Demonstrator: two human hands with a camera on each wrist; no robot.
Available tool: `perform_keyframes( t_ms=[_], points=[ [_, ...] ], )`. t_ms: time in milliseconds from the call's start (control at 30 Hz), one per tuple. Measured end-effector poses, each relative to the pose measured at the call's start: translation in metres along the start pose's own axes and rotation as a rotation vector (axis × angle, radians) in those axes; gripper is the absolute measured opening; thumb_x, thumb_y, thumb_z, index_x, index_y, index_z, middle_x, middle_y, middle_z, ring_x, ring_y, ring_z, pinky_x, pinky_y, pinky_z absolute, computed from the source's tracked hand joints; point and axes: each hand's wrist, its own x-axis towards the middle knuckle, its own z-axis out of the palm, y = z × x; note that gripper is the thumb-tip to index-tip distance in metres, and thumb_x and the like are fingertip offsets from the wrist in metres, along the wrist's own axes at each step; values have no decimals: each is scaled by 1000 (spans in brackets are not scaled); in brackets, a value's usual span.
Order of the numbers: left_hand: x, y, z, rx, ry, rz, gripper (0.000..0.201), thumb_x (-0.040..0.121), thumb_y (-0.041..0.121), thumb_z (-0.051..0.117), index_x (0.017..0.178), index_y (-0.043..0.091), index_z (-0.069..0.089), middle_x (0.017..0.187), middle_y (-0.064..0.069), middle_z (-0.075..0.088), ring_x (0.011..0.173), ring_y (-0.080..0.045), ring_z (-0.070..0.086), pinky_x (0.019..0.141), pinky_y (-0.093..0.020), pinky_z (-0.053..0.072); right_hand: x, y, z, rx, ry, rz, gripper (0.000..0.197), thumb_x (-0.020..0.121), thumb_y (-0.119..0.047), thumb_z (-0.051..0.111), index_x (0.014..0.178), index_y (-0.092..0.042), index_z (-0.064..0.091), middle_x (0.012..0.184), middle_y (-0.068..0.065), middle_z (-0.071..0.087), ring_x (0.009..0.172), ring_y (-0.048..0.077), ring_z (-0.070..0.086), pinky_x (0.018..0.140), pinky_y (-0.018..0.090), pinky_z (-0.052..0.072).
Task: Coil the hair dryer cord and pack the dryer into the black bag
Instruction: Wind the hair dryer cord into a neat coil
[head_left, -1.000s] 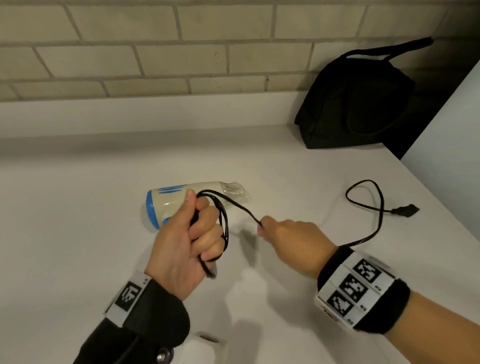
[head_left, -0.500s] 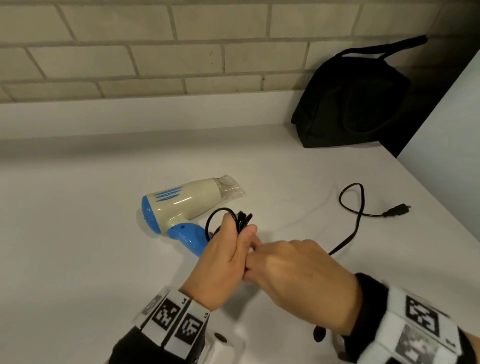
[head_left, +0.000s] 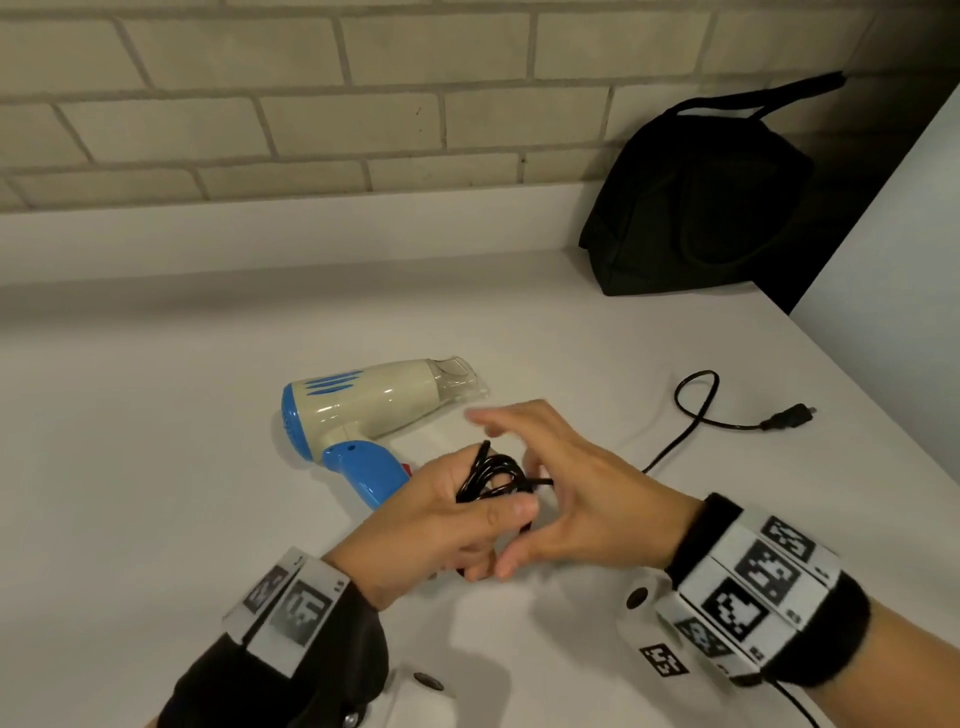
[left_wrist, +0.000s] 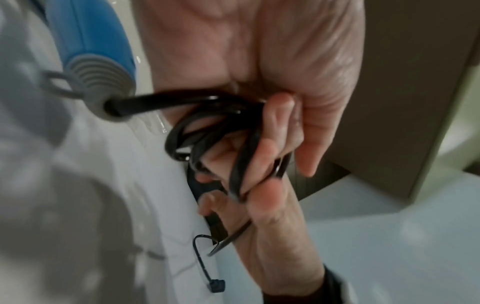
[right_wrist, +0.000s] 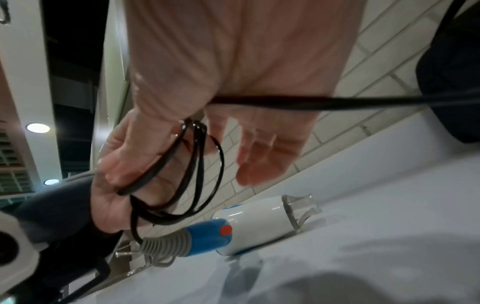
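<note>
A cream and blue hair dryer (head_left: 374, 410) lies on its side on the white counter (head_left: 156, 467). Its black cord (head_left: 493, 478) is gathered in several loops, and my left hand (head_left: 498, 519) grips them just right of the blue handle. In the left wrist view the fingers (left_wrist: 280, 131) curl round the coil (left_wrist: 197, 131). My right hand (head_left: 571, 483) is against the left with fingers spread, and the cord runs across its palm (right_wrist: 259, 139). The loose cord trails right to the plug (head_left: 789, 415). The black bag (head_left: 717, 208) stands at the back right.
A pale brick wall (head_left: 311, 104) with a white ledge runs along the back of the counter. A white panel (head_left: 909, 312) rises at the right, beside the bag. The counter's right edge runs diagonally just past the plug.
My right hand drew the cord out to the right, came back to the left hand and spread its fingers. The coil in my left hand gained a loop and the loose cord got shorter.
</note>
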Motion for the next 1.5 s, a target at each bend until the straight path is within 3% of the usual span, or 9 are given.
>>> perform_keyframes(
  t_ms=[167, 400, 500, 700, 867, 1000, 1166, 1400, 1500],
  points=[
    [-2, -3, -9, -19, -95, -78, 13, 63, 15, 59, 56, 23, 52, 40, 5, 42, 32, -3, 31, 44, -19, 37, 4, 5, 6, 202, -15, 60, 38, 70, -10, 75, 101, -17, 54, 90, -12, 60, 85, -1, 57, 84, 18, 46],
    [-3, -12, -22, 50, 329, 8, 7, 54, 28, 65, 60, 28, 66, 34, 4, 47, 43, -7, 49, 66, -33, 44, 6, 3, 7, 377, 168, 58, 18, 79, -8, 64, 81, -23, 55, 77, -5, 63, 72, 11, 61, 72, 23, 50],
    [2, -15, -14, 24, 472, 58, 8, 64, 23, 76, 66, 27, 69, 45, 8, 58, 50, -5, 55, 49, -18, 47, 12, 6, 16, 373, 295, 91, 10, 78, -16, 53, 77, -25, 50, 66, -8, 64, 68, 25, 63, 70, 41, 53],
    [11, -18, 7, 304, 696, 193, 23, 89, 9, 47, 75, 28, 50, 61, 6, 57, 51, 1, 51, 43, -12, 43, 19, -8, 24, 306, 413, 59, 35, 84, 1, 46, 76, -32, 41, 49, -13, 54, 40, 3, 52, 40, 10, 37],
    [11, -16, -1, 465, 604, 38, 13, 91, 15, 43, 80, 21, 45, 78, -11, 61, 47, -1, 55, 38, -15, 43, 19, -3, 20, 271, 378, 107, 32, 86, -3, 47, 79, -34, 47, 54, -5, 56, 36, 6, 52, 33, 18, 41],
    [7, -16, -5, 632, 587, 1, 8, 92, 14, 39, 85, 13, 43, 84, 2, 60, 53, -21, 65, 33, -12, 37, 17, 4, 19, 70, 382, 98, 22, 88, -13, 52, 83, -34, 51, 65, 8, 66, 50, 18, 59, 49, 27, 53],
    [-2, -10, -3, 651, 542, -31, 12, 92, 7, 34, 88, 8, 46, 87, 2, 54, 46, -15, 59, 35, -10, 38, 17, 3, 19, -173, 286, 72, 15, 88, -12, 42, 102, -16, 44, 57, 10, 52, 56, 32, 53, 56, 41, 46],
    [-16, -7, -11, 664, 447, -90, 27, 88, 0, 38, 73, 19, 49, 75, 3, 57, 53, -2, 56, 47, -11, 42, 12, -2, 24, -229, 132, 99, 19, 84, -12, 37, 100, -20, 43, 56, 9, 51, 59, 34, 56, 57, 41, 49],
    [-12, -6, -16, 620, 526, -60, 21, 85, 3, 50, 79, 23, 55, 71, 1, 60, 49, -2, 51, 43, -13, 39, 18, 3, 25, -105, 117, 193, 19, 86, -6, 35, 92, -22, 45, 51, 3, 48, 48, 23, 54, 43, 21, 44]
  ],
)
